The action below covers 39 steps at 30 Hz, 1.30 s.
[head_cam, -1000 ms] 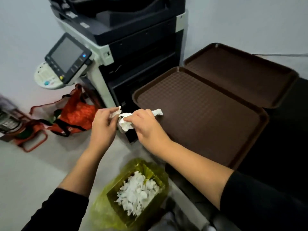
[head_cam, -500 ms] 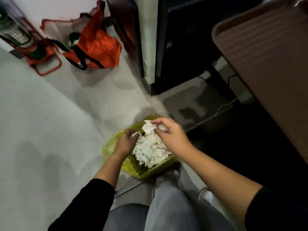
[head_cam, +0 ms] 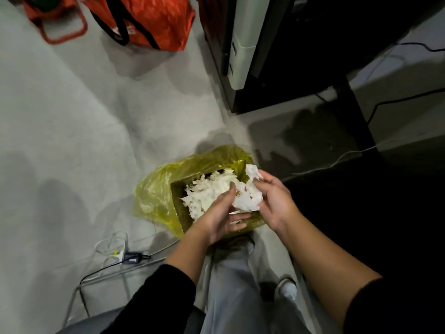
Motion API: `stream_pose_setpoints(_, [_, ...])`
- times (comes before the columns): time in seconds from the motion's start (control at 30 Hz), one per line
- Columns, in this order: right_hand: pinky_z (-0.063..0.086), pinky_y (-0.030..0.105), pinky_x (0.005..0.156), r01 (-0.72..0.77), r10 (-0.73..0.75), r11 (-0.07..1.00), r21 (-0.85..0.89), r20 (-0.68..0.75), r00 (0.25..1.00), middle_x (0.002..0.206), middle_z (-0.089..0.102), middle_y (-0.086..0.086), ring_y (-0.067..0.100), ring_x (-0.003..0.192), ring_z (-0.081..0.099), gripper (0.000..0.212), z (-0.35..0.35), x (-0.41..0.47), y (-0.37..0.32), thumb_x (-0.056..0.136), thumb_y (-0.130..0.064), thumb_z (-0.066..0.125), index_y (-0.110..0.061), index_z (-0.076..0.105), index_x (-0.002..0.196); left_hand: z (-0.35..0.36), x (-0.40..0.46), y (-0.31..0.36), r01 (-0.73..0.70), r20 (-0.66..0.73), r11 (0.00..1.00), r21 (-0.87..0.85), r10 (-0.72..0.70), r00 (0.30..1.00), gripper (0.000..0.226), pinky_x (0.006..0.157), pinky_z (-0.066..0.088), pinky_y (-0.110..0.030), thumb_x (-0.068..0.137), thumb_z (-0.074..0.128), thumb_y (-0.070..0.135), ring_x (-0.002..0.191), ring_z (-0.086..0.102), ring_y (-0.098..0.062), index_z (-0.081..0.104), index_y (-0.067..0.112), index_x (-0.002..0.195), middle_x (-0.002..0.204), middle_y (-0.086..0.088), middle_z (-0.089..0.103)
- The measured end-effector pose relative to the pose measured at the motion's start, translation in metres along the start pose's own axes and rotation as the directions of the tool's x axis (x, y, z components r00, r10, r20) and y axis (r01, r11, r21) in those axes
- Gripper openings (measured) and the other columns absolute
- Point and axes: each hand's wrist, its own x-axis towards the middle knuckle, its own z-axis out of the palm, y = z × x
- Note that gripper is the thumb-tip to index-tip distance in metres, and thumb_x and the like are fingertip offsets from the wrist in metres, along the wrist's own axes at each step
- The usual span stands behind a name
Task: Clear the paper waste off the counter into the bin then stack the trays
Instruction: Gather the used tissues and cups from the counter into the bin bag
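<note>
Clutching crumpled paper over the bin, right hand grip clamped (left hand splayed).

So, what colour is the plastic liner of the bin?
Translucent yellow plastic liner; the head view shows it.

Left hand flat, right hand curled

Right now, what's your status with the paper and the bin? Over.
Right hand grips crumpled white paper wad over yellow-bagged bin. Left hand open beside it. Bin heaped with white scraps. Nothing in the way.
</note>
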Motion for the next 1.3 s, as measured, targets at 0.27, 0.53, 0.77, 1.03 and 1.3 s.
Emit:
stream_pose_setpoints(0.27, [0.055,0.041,0.082,-0.028,-0.032,0.976,-0.217,-0.268,0.963,0.114,0.062,0.005,0.023,0.101,0.061,0.028,-0.019,0.038,0.018,0.085,0.002,0.059,-0.023,0.064,0.097,-0.038,0.027,-0.034,-0.13,-0.37,0.992,-0.001,0.12,0.921,0.012,0.049,0.049,-0.015,0.087,0.062,0.003,0.056,0.053,-0.01,0.059,0.014,0.089,0.081,-0.008,0.056])
stream_pose_setpoints(0.53, [0.055,0.032,0.067,-0.131,0.024,0.95,-0.284,-0.353,0.935,0.112,0.056,0.007,0.024,0.102,0.057,0.027,-0.021,0.064,0.032,0.087,0.002,0.057,-0.017,0.061,0.105,-0.08,0.054,-0.038,-0.121,-0.414,0.885,0.449,0.326,0.85,0.038,0.056,0.044,-0.016,0.088,0.056,-0.001,0.066,0.051,-0.003,0.059,0.016,0.121,0.127,-0.011,0.055])
stream_pose_setpoints(0.77, [0.051,0.048,0.076,-0.285,0.247,0.905,-0.315,-0.155,0.957,0.127,0.049,0.009,0.035,0.114,0.051,0.038,-0.014,0.056,0.039,0.091,-0.01,0.054,-0.017,0.045,0.127,-0.088,0.049,-0.048,-0.039,-0.436,0.857,0.514,0.3,0.849,0.045,0.057,0.04,-0.024,0.086,0.04,-0.009,0.061,0.049,-0.007,0.061,0.013,0.119,0.117,-0.007,0.061])
stream_pose_setpoints(1.03, [0.042,0.032,0.086,-0.05,0.015,0.633,-0.772,-0.052,0.999,0.129,0.052,0.005,0.018,0.102,0.049,0.047,-0.013,0.01,0.005,0.089,-0.018,0.059,-0.017,0.046,0.134,-0.082,0.007,-0.026,-0.073,-0.427,0.858,0.508,0.324,0.844,0.032,0.057,0.041,-0.018,0.09,0.045,-0.002,0.064,0.05,-0.005,0.061,0.007,0.116,0.104,-0.008,0.06])
stream_pose_setpoints(1.3, [0.044,0.026,0.085,0.309,-0.213,0.37,-0.876,0.244,0.946,0.127,0.055,0.005,0.015,0.102,0.053,0.038,0.02,-0.099,-0.044,0.092,-0.02,0.054,-0.013,0.051,0.129,-0.033,-0.082,0.037,-0.258,-0.252,0.734,0.628,0.505,0.825,0.024,0.077,0.044,-0.03,0.091,0.049,0.003,0.087,0.056,-0.02,0.063,0.005,0.111,0.099,-0.008,0.063])
